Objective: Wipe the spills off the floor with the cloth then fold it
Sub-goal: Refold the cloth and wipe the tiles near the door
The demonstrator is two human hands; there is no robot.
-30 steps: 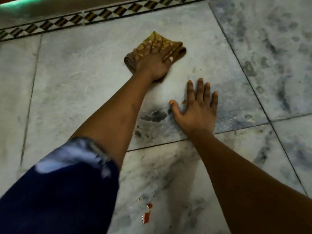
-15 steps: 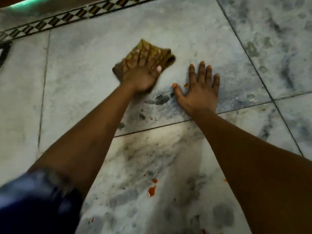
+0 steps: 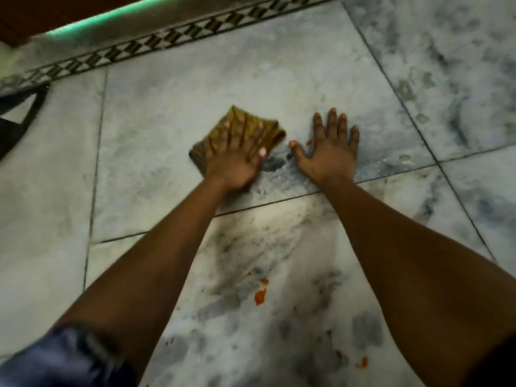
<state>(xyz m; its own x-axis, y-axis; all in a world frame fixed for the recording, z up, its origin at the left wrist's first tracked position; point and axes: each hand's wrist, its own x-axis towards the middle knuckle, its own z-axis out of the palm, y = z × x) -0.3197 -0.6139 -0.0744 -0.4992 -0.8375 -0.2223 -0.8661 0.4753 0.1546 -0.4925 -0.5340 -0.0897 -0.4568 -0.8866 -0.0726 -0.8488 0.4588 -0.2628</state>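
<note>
1. Right now your left hand [image 3: 233, 166] lies flat on the cloth [image 3: 245, 132], its fingers [image 3: 237, 141] spread and straight across the fabric, pressing it to the floor [image 3: 167, 113]; the hand and cloth are blurred.
2. The cloth is a bunched, mustard-brown patterned piece, lying on the large grey marble tile in the middle of the scene, just left of your right hand [image 3: 329, 152].
3. Your right hand rests palm-down on the bare floor, fingers straight and apart, thumb pointing left toward the cloth; it holds nothing and does not touch the cloth.
4. A tiny orange-red spot [image 3: 308, 142] sits on the tile between the right thumb and forefinger.
5. A dark smudge [image 3: 272, 164] marks the tile between the two hands.
6. On the nearer tile, between your forearms, lies a larger orange-red spill [image 3: 260, 296] with small flecks around it, and another splash [image 3: 363, 362] near your right forearm.
7. At the far edge runs a patterned border strip [image 3: 178, 37].
8. A blue sleeve [image 3: 64, 358] shows at the near left corner.
</note>
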